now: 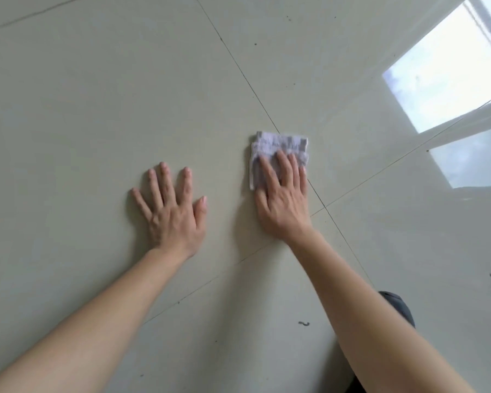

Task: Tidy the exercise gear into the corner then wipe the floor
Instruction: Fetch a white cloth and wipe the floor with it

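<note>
Floor [102,89]: pale glossy tile with thin dark grout lines, filling the whole view; window glare [448,72] reflected at upper right. Cloth [278,150]: small, folded, pale grey-lilac, lying flat on the floor across a grout line, just right of centre. Right hand [284,199]: palm down on the near half of the cloth, fingers [284,163] extended and pressing it to the tile rather than curled round it; slight blur suggests a wiping stroke under way. Left hand [173,214]: flat on bare floor, beside the cloth but clear of it, fingers spread wide and holding nothing, apparently as a brace. Exercise gear: none in view; whether it sits in the corner cannot be told from here, though the wiping suggests that step is likely done. Stage, as judged: second part of the task, floor wiping, in progress. Remaining: dark specks [255,43] scattered at upper centre and at far right, plus a small curled bit of debris [304,323] near the right forearm, all unwiped; most of the visible tile lies outside the cloth's present patch. Dark shape [397,307] at lower right: partly hidden by the arm, unidentified.
</note>
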### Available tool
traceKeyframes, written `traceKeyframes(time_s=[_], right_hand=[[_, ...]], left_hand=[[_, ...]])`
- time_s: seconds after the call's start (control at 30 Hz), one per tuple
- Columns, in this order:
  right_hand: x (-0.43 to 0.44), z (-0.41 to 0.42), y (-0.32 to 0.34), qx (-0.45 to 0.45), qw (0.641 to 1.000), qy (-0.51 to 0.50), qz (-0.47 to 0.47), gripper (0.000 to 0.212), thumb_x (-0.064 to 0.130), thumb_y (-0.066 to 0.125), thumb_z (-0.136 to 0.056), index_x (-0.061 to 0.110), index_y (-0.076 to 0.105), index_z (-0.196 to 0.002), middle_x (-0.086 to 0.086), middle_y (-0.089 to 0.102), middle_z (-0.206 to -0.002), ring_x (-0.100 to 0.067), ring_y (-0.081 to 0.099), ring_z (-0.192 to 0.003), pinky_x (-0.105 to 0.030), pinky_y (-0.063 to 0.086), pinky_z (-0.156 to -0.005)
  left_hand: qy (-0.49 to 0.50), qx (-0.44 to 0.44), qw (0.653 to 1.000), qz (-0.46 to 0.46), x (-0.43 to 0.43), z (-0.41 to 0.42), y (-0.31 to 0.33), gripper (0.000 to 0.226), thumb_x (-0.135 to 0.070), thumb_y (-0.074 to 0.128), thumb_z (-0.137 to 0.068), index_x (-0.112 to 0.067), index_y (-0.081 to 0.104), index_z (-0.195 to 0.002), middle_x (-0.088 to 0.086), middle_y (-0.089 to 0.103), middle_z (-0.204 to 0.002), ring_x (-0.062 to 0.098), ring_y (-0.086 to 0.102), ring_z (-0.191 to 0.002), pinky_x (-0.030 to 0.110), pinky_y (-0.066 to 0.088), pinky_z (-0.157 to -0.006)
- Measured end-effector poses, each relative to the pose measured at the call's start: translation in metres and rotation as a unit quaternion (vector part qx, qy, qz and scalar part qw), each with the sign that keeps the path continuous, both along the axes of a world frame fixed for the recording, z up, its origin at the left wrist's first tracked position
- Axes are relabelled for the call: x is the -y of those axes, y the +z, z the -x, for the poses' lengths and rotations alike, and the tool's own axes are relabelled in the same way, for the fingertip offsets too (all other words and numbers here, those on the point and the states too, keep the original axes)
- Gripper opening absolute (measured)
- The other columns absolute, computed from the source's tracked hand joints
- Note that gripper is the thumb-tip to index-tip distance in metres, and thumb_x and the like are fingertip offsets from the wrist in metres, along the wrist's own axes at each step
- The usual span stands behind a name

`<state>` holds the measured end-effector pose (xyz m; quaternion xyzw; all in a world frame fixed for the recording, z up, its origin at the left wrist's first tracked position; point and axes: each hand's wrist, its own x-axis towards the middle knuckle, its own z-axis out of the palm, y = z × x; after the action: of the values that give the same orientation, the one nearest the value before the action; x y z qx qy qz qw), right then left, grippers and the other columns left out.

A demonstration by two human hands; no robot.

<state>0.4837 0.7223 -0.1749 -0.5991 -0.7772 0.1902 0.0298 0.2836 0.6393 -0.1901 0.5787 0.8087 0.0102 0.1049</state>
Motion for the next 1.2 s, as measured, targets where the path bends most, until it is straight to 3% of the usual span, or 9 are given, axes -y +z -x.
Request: traceKeyframes(time_s=[0.13,0.37,0.47,0.6,0.77,0.9,0.97,1.1,1.2], right_hand=[[-0.042,0.029,0.008,0.04,0.998,-0.001,0.044,0.074,0.04,0.029,-0.089,0.029,0.012,-0.16,-0.011,-0.001,-0.168,-0.028,-0.005,-0.155,-0.042,-0.008,-0.124],[0.075,-0.025,0.012,0.063,0.991,0.111,0.043,0.058,0.057,0.013,-0.104,0.038,0.01,-0.159,-0.002,-0.004,-0.168,-0.024,-0.009,-0.155,-0.04,-0.006,-0.125],[0.038,-0.052,0.006,0.091,0.995,0.029,0.016,0.06,0.057,0.014,-0.102,0.037,0.009,-0.159,-0.007,-0.002,-0.168,-0.026,-0.008,-0.154,-0.043,0.0,-0.125],[0.041,-0.037,0.001,0.094,0.986,-0.129,0.051,0.066,0.057,0.011,-0.1,0.032,0.0,-0.16,-0.01,-0.011,-0.168,-0.028,-0.015,-0.154,-0.045,-0.009,-0.124],[0.125,0.01,0.0,0.058,0.991,0.123,0.018,0.061,0.051,0.025,-0.105,0.031,0.01,-0.16,-0.01,-0.001,-0.168,-0.032,-0.008,-0.155,-0.047,-0.002,-0.124],[0.067,-0.01,-0.002,0.049,0.961,0.27,-0.015,0.061,0.053,0.031,-0.103,0.032,0.02,-0.158,-0.011,0.011,-0.167,-0.034,0.005,-0.154,-0.048,0.008,-0.125],[0.018,-0.016,-0.005,0.049,0.976,0.212,-0.033,0.063,0.053,0.029,-0.1,0.029,0.026,-0.158,-0.015,0.014,-0.166,-0.036,0.009,-0.154,-0.053,0.015,-0.123],[-0.027,0.023,0.002,0.048,0.998,0.007,0.036,0.068,0.046,0.028,-0.098,0.028,0.008,-0.161,-0.013,-0.006,-0.168,-0.033,-0.01,-0.154,-0.051,-0.006,-0.124],[0.032,0.053,-0.003,-0.001,0.987,0.158,-0.027,0.067,0.04,0.031,-0.095,0.019,0.027,-0.158,-0.022,0.013,-0.165,-0.042,0.007,-0.153,-0.06,0.014,-0.12]], left_hand=[[-0.006,0.025,1.0,0.004,-0.001,0.004,0.005,0.065,-0.05,0.026,-0.096,-0.02,0.027,-0.154,0.021,0.014,-0.162,0.041,0.01,-0.149,0.067,0.003,-0.114],[-0.005,0.032,0.999,-0.001,0.002,0.003,0.003,0.064,-0.045,0.025,-0.096,-0.018,0.03,-0.153,0.023,0.014,-0.161,0.04,0.008,-0.149,0.068,0.002,-0.114],[0.002,0.022,1.0,-0.021,0.001,0.002,-0.001,0.063,-0.044,0.028,-0.096,-0.018,0.029,-0.153,0.023,0.015,-0.161,0.04,0.008,-0.149,0.067,0.001,-0.114],[-0.003,0.026,0.999,-0.023,0.004,0.006,0.001,0.061,-0.045,0.027,-0.098,-0.021,0.027,-0.154,0.021,0.014,-0.162,0.038,0.009,-0.15,0.065,0.002,-0.115],[0.029,0.027,0.998,-0.047,0.004,0.025,0.005,0.06,-0.043,0.027,-0.098,-0.016,0.032,-0.152,0.02,0.017,-0.161,0.038,0.014,-0.149,0.064,0.005,-0.114],[0.098,0.012,0.995,-0.03,0.003,0.055,0.005,0.062,-0.043,0.026,-0.097,-0.015,0.029,-0.153,0.021,0.013,-0.162,0.037,0.009,-0.15,0.065,0.003,-0.114],[0.126,0.004,0.992,-0.022,0.009,0.069,0.007,0.062,-0.041,0.029,-0.098,-0.014,0.027,-0.153,0.021,0.011,-0.162,0.037,0.007,-0.15,0.064,0.001,-0.115],[0.169,-0.007,0.986,-0.001,0.02,0.095,0.013,0.059,-0.037,0.038,-0.101,-0.016,0.025,-0.154,0.019,0.008,-0.163,0.036,0.004,-0.151,0.062,0.001,-0.116],[0.182,0.002,0.983,0.019,0.028,0.109,0.017,0.058,-0.037,0.036,-0.101,-0.018,0.023,-0.155,0.017,0.007,-0.164,0.033,0.003,-0.151,0.061,0.004,-0.116]])
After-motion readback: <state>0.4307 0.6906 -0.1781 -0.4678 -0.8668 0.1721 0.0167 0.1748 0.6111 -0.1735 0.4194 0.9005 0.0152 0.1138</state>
